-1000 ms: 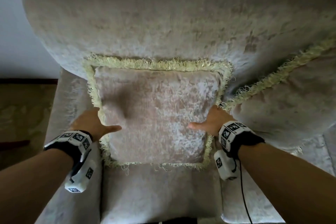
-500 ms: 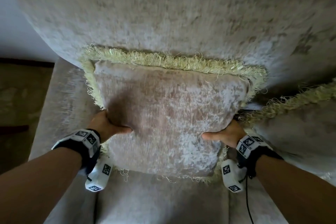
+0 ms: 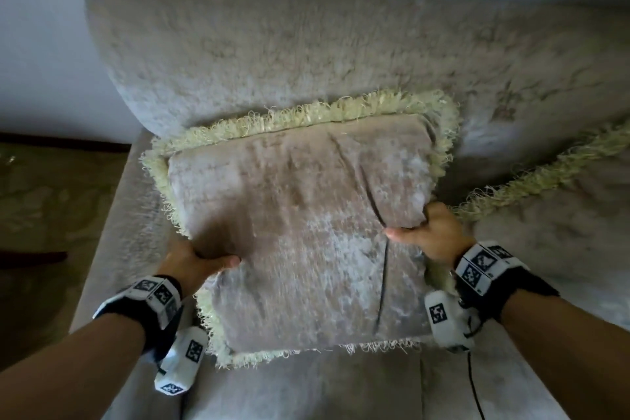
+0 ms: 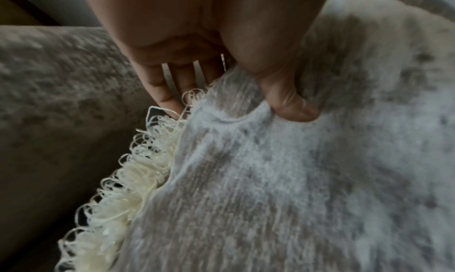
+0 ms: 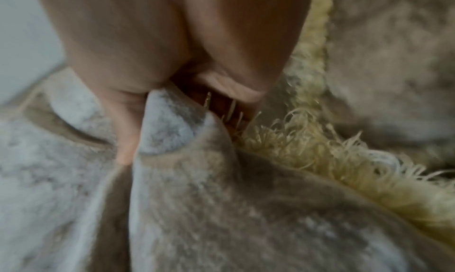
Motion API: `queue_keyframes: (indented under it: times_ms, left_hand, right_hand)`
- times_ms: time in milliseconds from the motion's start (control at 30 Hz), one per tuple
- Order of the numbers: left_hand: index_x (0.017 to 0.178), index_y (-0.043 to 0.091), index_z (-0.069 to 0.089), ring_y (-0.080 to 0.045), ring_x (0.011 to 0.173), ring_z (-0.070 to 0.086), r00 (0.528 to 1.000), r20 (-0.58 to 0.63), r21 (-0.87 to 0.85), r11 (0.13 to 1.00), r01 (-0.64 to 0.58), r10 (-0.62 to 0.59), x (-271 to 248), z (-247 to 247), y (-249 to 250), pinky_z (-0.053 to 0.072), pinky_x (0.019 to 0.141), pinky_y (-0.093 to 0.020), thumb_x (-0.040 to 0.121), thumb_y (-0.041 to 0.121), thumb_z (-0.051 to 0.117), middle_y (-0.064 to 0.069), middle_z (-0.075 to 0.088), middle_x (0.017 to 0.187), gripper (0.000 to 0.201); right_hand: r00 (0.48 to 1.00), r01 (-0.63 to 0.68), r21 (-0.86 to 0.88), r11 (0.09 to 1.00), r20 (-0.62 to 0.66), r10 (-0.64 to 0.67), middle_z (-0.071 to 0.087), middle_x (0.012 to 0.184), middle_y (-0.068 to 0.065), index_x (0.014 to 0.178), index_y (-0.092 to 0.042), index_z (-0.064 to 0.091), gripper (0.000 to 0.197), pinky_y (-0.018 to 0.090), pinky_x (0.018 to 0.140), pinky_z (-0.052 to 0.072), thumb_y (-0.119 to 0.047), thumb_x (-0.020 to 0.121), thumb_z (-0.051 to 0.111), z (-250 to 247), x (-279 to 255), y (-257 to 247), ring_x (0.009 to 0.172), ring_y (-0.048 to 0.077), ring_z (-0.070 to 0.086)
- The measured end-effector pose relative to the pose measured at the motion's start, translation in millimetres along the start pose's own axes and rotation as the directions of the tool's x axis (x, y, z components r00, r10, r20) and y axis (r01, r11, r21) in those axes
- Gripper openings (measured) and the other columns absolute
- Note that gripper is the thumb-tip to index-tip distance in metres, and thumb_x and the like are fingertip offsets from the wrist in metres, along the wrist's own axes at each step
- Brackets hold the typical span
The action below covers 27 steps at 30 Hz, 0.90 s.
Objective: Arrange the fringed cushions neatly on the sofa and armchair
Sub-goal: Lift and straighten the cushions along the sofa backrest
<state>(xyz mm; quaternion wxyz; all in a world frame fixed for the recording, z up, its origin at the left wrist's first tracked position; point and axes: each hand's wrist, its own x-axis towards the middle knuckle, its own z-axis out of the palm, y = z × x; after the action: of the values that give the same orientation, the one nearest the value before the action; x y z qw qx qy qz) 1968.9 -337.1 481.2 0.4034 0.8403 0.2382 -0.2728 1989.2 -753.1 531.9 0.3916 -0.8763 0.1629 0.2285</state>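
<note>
A beige velvet cushion (image 3: 300,222) with a pale yellow fringe stands tilted against the sofa backrest (image 3: 306,54), its top edge slanting up to the right. My left hand (image 3: 201,264) grips its left edge, thumb on the front face and fingers behind. In the left wrist view that left hand (image 4: 221,93) pinches the cushion (image 4: 295,179) by the fringe. My right hand (image 3: 422,232) grips the right edge, bunching the fabric into a crease. The right wrist view shows my right hand (image 5: 172,120) with its thumb pressed into a fold of the cushion (image 5: 221,208). A second fringed cushion (image 3: 562,215) lies at the right.
The sofa's left armrest (image 3: 112,232) runs beside the held cushion. The seat (image 3: 306,389) lies below it. A patterned carpet (image 3: 41,201) and a pale wall (image 3: 44,44) are at the left. The second cushion (image 5: 393,62) crowds the right hand's side.
Both hands tightened from resting at the cushion's sides to gripping it. The cushion has been lifted and turned, its right corner now higher and its fabric creased. The camera pulled back.
</note>
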Motion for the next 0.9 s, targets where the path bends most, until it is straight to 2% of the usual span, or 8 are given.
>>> queue_keyframes:
  times_ms: [133, 200, 300, 367, 467, 600, 733, 900]
  left_hand:
    - [0.076, 0.023, 0.073, -0.027, 0.084, 0.069, 0.998, -0.047, -0.148, 0.988, -0.042, 0.036, -28, 8, -1, 0.054, 0.085, -0.042, 0.05, 0.04, 0.094, -0.004, 0.074, 0.081, 0.038]
    - [0.07, 0.026, 0.064, -0.021, 0.075, 0.063, 0.996, -0.065, -0.213, 0.975, -0.065, 0.053, -36, 15, 2, 0.046, 0.081, -0.032, 0.066, 0.018, 0.091, 0.008, 0.07, 0.068, 0.028]
    - [0.062, 0.024, 0.072, -0.001, 0.058, 0.063, 1.0, -0.007, -0.285, 0.958, -0.026, 0.025, -32, 36, -4, 0.053, 0.073, -0.027, 0.068, 0.009, 0.089, 0.019, 0.068, 0.055, 0.024]
    - [0.062, 0.038, 0.078, 0.002, 0.066, 0.065, 0.999, 0.031, -0.277, 0.961, -0.015, 0.024, -20, 50, -12, 0.054, 0.085, -0.033, 0.057, 0.036, 0.095, 0.02, 0.073, 0.065, 0.018]
    - [0.06, 0.063, 0.068, -0.007, 0.09, 0.065, 0.995, 0.098, -0.198, 0.98, -0.015, 0.035, -1, 67, -22, 0.048, 0.097, -0.033, 0.034, 0.069, 0.074, 0.036, 0.068, 0.07, 0.027]
    - [0.075, 0.041, 0.079, -0.018, 0.108, 0.068, 0.99, 0.137, -0.157, 0.988, -0.01, 0.031, 23, 80, -31, 0.048, 0.099, -0.034, 0.04, 0.076, 0.079, 0.01, 0.077, 0.093, 0.049]
    - [0.118, 0.008, 0.071, -0.024, 0.119, 0.061, 0.991, 0.132, -0.069, 0.997, 0.022, -0.012, 35, 81, -27, 0.041, 0.09, -0.026, 0.079, 0.036, 0.081, -0.011, 0.068, 0.123, 0.049]
    - [0.074, 0.018, 0.077, -0.006, 0.079, 0.066, 0.994, 0.089, -0.058, 0.996, 0.071, -0.065, 38, 76, -29, 0.045, 0.069, -0.021, 0.043, 0.068, 0.075, 0.014, 0.073, 0.069, 0.059]
  right_hand:
    - [0.988, 0.153, -0.225, 0.962, 0.021, -0.152, 0.074, 0.106, 0.004, 0.109, -0.012, 0.073, 0.052, 0.04, 0.092, 0.056, -0.044, 0.071, 0.086, -41, -10, -66, 0.103, 0.024, 0.068]
    - [0.973, 0.224, -0.273, 0.936, 0.017, -0.228, 0.076, 0.093, 0.003, 0.091, -0.017, 0.073, 0.03, 0.04, 0.083, 0.058, -0.039, 0.074, 0.085, -54, -11, -93, 0.093, 0.025, 0.071]
    - [0.956, 0.272, -0.322, 0.907, -0.019, -0.293, 0.074, 0.095, 0.004, 0.097, -0.016, 0.07, 0.04, 0.042, 0.081, 0.057, -0.044, 0.071, 0.084, -62, 0, -119, 0.093, 0.027, 0.069]
    - [0.945, 0.304, -0.352, 0.885, -0.005, -0.327, 0.073, 0.096, 0.004, 0.101, -0.015, 0.07, 0.041, 0.039, 0.082, 0.055, -0.041, 0.072, 0.085, -60, 12, -125, 0.093, 0.026, 0.068]
    - [0.962, 0.252, -0.39, 0.886, 0.002, -0.273, 0.075, 0.099, 0.005, 0.106, -0.012, 0.071, 0.04, 0.038, 0.086, 0.054, -0.036, 0.076, 0.084, -44, 29, -115, 0.094, 0.025, 0.068]
    - [0.975, 0.191, -0.393, 0.899, -0.027, -0.22, 0.073, 0.118, 0.004, 0.122, -0.018, 0.065, 0.053, 0.039, 0.096, 0.052, -0.041, 0.078, 0.081, -19, 49, -83, 0.11, 0.029, 0.066]
    - [0.964, 0.217, -0.309, 0.926, -0.083, -0.253, 0.067, 0.13, 0.003, 0.135, -0.016, 0.053, 0.074, 0.038, 0.101, 0.049, -0.041, 0.073, 0.085, -6, 58, -69, 0.119, 0.027, 0.062]
    - [0.963, 0.19, -0.29, 0.938, -0.132, -0.236, 0.067, 0.124, 0.002, 0.125, -0.015, 0.052, 0.075, 0.035, 0.095, 0.05, -0.044, 0.067, 0.089, -3, 56, -65, 0.114, 0.026, 0.063]
